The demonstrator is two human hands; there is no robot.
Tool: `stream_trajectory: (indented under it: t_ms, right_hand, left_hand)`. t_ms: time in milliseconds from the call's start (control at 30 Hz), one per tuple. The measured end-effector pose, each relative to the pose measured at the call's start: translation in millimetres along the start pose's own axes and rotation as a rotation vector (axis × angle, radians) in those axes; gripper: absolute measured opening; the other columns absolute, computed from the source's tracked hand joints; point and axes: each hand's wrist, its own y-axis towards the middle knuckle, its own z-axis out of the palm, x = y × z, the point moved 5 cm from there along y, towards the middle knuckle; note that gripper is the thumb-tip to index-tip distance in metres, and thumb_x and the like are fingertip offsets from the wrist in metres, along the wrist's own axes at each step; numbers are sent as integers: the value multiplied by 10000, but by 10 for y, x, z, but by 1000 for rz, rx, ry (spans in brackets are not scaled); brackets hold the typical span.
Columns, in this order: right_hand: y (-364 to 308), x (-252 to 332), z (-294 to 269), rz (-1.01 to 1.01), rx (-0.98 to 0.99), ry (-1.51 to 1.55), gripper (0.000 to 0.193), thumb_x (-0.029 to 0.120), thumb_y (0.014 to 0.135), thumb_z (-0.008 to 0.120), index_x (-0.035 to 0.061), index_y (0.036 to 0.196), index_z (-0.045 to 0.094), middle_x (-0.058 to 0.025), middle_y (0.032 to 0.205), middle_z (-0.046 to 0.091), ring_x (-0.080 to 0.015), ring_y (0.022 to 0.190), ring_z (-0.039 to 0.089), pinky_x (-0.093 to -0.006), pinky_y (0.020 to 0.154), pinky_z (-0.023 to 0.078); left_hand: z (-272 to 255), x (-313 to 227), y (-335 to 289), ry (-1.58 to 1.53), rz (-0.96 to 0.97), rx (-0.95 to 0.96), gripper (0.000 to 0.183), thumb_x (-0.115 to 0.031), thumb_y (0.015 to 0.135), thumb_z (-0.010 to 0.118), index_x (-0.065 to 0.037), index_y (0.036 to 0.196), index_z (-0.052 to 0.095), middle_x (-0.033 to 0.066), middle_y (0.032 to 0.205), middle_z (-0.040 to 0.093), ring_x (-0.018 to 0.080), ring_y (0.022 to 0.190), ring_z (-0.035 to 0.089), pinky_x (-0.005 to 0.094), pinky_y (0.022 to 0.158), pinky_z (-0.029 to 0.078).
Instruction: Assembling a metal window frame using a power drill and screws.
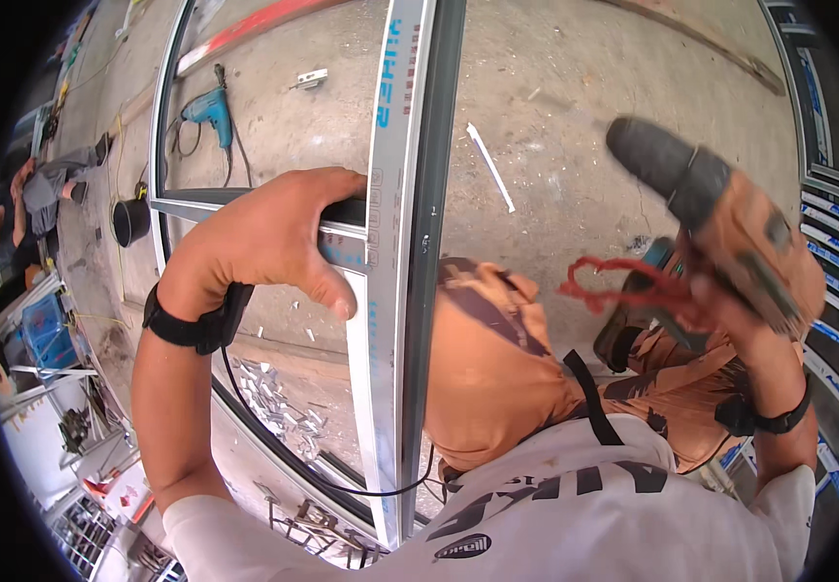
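Head view, the only one. The left hand [264, 228] is curling over the crosspiece of a metal frame [395, 194] where it is meeting the upright: thumb spread to the near side, fingers going over the far side, a wide grip that is having hold of the frame. How hard it is pressing, I am unable to tell. The right hand [725, 310] is closing round a cordless drill [754, 238], well apart from the frame, chuck pointing up-left. A red looped thing [623, 276] is showing beside that hand, too blurred for naming.

On doing it well, my judgement: the left hand should be bearing steadily near the joint, thumb staying out of the drill's line; the drill should be coming in square, trigger finger easy, the red loops hanging clear of the chuck. The wrist cable [342, 490] is crossing the frame low down and is wanting watching.

The frame is running lengthwise in front of the person, beside the tan-trousered leg [497, 388], above the concrete floor [555, 107]. It is looking silvery, with printed film on its face and a darker grooved side. What is supporting it is not showing.
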Motion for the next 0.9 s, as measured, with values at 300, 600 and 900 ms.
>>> stream_trajectory:
  t_ms: [300, 600, 900]
  right_hand:
    - [642, -433, 1124, 90, 132, -342, 831, 89, 845, 571, 133, 1531, 105, -199, 1296, 514, -382, 1054, 622, -450, 809, 514]
    - [741, -1011, 2195, 68, 290, -527, 766, 155, 889, 518, 83, 1529, 103, -190, 1234, 527, -358, 1047, 621, -525, 753, 518]
    - [1017, -1090, 2157, 124, -72, -338, 1057, 258, 793, 737, 9, 1510, 0, -264, 1295, 482, -436, 1140, 538, -484, 905, 480]
  left_hand:
    - [455, 381, 353, 52, 22, -48, 976, -581, 452, 856, 52, 1149, 601, 232, 1042, 639, 408, 990, 609, 417, 884, 477]
    - [1370, 1326, 1085, 212, -191, -5, 763, -465, 498, 862, 10, 1054, 648, 206, 969, 660, 397, 972, 616, 440, 841, 489]
    - [1623, 1609, 1266, 222, -253, 3, 693, -497, 534, 843, 2, 981, 668, 193, 929, 671, 374, 935, 640, 419, 842, 488]
